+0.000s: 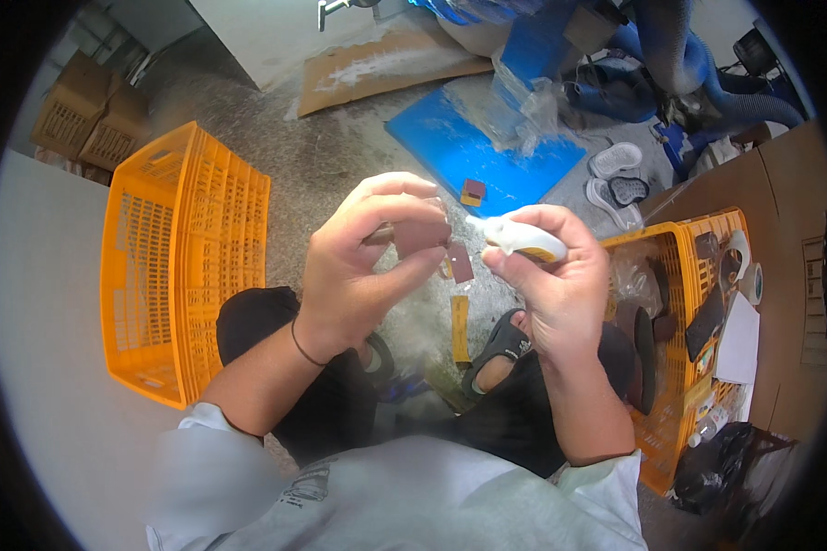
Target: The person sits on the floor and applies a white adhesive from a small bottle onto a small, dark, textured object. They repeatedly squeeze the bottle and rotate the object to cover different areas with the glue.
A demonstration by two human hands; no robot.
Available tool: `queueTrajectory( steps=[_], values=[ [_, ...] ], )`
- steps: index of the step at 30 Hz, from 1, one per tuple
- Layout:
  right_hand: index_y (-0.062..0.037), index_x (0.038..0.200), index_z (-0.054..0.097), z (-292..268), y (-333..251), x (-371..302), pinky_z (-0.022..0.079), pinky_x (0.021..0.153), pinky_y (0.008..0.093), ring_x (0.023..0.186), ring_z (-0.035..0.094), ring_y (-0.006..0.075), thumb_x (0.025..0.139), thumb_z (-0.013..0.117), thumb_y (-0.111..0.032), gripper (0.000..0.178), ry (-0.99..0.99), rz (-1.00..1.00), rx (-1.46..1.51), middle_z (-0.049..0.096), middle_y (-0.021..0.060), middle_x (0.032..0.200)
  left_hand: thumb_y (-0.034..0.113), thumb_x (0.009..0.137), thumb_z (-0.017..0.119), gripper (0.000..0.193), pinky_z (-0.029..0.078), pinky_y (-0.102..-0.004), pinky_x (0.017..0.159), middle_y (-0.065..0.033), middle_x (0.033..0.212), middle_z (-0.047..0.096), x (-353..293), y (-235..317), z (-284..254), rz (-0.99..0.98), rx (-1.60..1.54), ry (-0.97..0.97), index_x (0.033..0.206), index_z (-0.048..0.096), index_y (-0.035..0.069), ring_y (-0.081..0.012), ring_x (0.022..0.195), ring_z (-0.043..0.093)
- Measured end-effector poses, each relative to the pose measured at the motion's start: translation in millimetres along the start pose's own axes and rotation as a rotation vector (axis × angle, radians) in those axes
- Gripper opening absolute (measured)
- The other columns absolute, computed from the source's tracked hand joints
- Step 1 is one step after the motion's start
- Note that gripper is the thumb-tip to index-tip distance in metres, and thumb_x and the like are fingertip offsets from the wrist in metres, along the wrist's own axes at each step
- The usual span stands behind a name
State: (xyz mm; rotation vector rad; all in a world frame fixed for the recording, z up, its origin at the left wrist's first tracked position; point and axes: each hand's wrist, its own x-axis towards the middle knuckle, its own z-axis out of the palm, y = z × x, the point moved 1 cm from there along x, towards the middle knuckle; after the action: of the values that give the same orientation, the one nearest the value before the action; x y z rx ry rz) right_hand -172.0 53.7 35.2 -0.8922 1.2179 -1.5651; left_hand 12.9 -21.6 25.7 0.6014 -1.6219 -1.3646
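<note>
Currently, the workpiece, a reddish-brown abrasive-like sheet piece [420,241], is in the left hand [354,262], raised above the floor in front of the knees. Flat face matte, evenly coloured; some of its edge lies behind the fingers. Grip: pinched between thumb and curled fingers.

The right hand [560,275] grasps a white rounded tool [533,237] with a curved yellow underside; its pale narrow tip points toward the sheet piece, just beside it. Contact between the two cannot be confirmed. Exact kind of tool cannot be told.

Below the hands: a small reddish-brown offcut [462,264] and a yellow strip [459,331] with dark markings, both on the grey floor. Another reddish-brown and yellow piece [473,191] lies on a blue sheet [432,129].

Containers. Left: orange lattice-walled plastic crate [186,266], contents not readable. Right: second orange crate [662,441], holding crumpled clear plastic film [636,280] and dark flat pieces [646,358]; a white ring [737,253] and a white paper sheet [740,340] sit at its far side. Just beside its near end, a black plastic bag [717,468]. Upper left: brown cardboard boxes [73,106], contents hidden.
</note>
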Motion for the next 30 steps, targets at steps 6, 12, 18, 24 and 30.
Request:
queueTrajectory(
  steps=[6, 12, 18, 24, 30],
  values=[
    [-0.0016, 0.1, 0.065, 5.6, 15.6, 8.6, 0.049, 0.104, 0.0382, 0.124, 0.061, 0.0245, 0.083, 0.076, 0.003, 0.021, -0.172, 0.009, 0.153, 0.066, 0.0239, 0.129, -0.013, 0.079, 0.069, 0.041, 0.055, -0.0299, 0.093, -0.0121, 0.126, 0.057, -5.2, 1.4, 5.3, -0.007, -0.007, -0.013, 0.118, 0.066, 0.0, -0.0179, 0.114, 0.063],
    [-0.0019, 0.1, 0.064, 6.2, 13.3, 8.6, 0.053, 0.096, 0.0348, 0.112, 0.067, 0.0213, 0.083, 0.075, 0.004, 0.021, -0.225, 0.044, 0.135, 0.067, 0.0238, 0.128, -0.013, 0.078, 0.068, 0.049, 0.056, -0.0308, 0.092, -0.0118, 0.127, 0.057, -2.8, 1.8, 10.7, 0.039, 0.04, -0.012, 0.125, 0.062, 0.0, -0.0188, 0.112, 0.064],
    [0.0007, 0.104, 0.061, 8.0, 11.1, 8.8, 0.054, 0.097, 0.0346, 0.112, 0.065, 0.0212, 0.081, 0.082, -0.003, 0.031, -0.245, 0.031, 0.139, 0.064, 0.0271, 0.13, -0.008, 0.077, 0.071, 0.049, 0.057, -0.0302, 0.089, -0.0099, 0.124, 0.057, -7.8, 0.8, 13.5, -0.07, 0.082, 0.068, 0.125, 0.062, 0.001, -0.0178, 0.111, 0.065],
    [0.0008, 0.105, 0.06, 9.8, 11.0, 4.7, 0.052, 0.101, 0.0369, 0.117, 0.064, 0.0231, 0.081, 0.085, -0.008, 0.036, -0.214, 0.002, 0.065, 0.064, 0.027, 0.13, -0.006, 0.078, 0.072, 0.048, 0.056, -0.0277, 0.087, -0.0081, 0.12, 0.057, -9.4, 1.6, 16.3, -0.108, 0.04, 0.091, 0.125, 0.061, 0.001, -0.0159, 0.109, 0.065],
    [0.0004, 0.105, 0.06, 12.4, 12.6, 4.2, 0.052, 0.101, 0.0371, 0.118, 0.064, 0.0232, 0.08, 0.086, -0.01, 0.037, -0.207, -0.018, 0.07, 0.064, 0.0268, 0.13, 0.003, 0.083, 0.084, 0.057, 0.056, -0.0292, 0.096, -0.0083, 0.124, 0.059, -10.5, 2.6, 12.7, -0.096, 0.067, 0.048, 0.132, 0.054, -0.002, -0.0151, 0.111, 0.065]
  ],
)
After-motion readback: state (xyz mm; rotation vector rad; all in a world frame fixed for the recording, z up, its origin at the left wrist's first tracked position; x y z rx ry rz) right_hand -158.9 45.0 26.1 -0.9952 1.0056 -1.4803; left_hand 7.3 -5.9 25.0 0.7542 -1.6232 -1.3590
